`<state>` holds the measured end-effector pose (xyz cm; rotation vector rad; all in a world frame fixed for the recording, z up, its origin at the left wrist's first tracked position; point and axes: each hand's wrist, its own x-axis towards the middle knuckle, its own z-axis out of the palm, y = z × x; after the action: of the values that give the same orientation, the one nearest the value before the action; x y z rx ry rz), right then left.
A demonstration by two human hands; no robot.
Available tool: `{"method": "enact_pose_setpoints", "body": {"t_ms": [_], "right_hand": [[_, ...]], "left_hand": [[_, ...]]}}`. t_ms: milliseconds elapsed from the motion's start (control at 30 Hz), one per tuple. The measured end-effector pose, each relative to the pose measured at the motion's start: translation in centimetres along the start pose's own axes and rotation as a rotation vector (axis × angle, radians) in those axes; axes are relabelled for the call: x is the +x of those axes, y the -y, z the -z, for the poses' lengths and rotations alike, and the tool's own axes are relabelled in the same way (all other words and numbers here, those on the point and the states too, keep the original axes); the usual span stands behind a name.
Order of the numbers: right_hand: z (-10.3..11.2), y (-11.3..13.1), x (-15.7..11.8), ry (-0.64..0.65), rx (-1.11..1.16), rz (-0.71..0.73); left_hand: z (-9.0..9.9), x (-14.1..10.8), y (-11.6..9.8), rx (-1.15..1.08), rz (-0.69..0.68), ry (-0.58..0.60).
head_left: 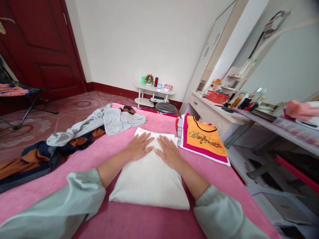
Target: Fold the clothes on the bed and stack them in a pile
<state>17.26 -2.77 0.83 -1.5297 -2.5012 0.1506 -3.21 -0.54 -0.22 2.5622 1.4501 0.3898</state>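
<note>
A white folded garment (152, 182) lies flat on the pink bed cover (99, 212) in front of me. My left hand (139, 146) rests palm down on its far left part, fingers spread. Beside it, my right hand (169, 151) presses flat on the far right part, fingers also stretched out. The two thumbs nearly meet over the cloth. Just right of the garment sits a stack of folded shirts, with a yellow printed shirt (205, 134) on top and magenta and white edges below it.
Loose grey clothing (122, 121) and a navy and brown garment (50, 154) sprawl along the bed's left side. A dressing table (211, 109) with a red basket (217, 96) and bottles stands at right. Against the wall is a small white table (153, 88); a folding chair (25, 106) is at left.
</note>
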Motion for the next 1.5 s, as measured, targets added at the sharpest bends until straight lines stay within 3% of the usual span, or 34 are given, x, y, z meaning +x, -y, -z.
{"method": "enact_pose_setpoints", "body": {"t_ms": [133, 300, 833, 933, 1033, 1167, 1300, 1400, 1500], "right_hand": [[-0.5, -1.6, 2.4, -0.029, -0.059, -0.090], [-1.0, -1.6, 3.0, -0.048, -0.114, -0.181], [0.1, -0.4, -4.5, 0.075, -0.037, -0.198], [1.2, 0.1, -5.7, 0.126, -0.025, -0.222], [3.4, 1.6, -5.5, 0.207, -0.071, -0.265], [5.7, 5.2, -4.1, 0.127, -0.108, -0.310], [3.4, 8.2, -4.6, -0.101, -0.044, -0.304], [0.5, 8.6, -6.1, -0.098, -0.009, -0.327], [-1.0, 8.3, -7.1, -0.080, -0.027, -0.352]], "left_hand": [[-0.5, 2.4, 2.2, 0.013, 0.057, -0.051], [-0.9, 3.0, 2.8, 0.027, 0.101, -0.071], [1.0, -5.3, 2.8, 0.034, 0.072, 0.053], [2.5, -6.9, 2.0, 0.043, 0.089, 0.126], [4.8, -7.0, 0.1, 0.100, 0.183, 0.167], [6.6, -5.3, -4.3, 0.155, 0.243, 0.068], [4.1, -5.6, -7.8, 0.131, 0.259, -0.073], [0.9, -7.2, -8.0, 0.097, 0.302, -0.114], [-1.1, -8.2, -7.2, 0.083, 0.321, -0.122]]}}
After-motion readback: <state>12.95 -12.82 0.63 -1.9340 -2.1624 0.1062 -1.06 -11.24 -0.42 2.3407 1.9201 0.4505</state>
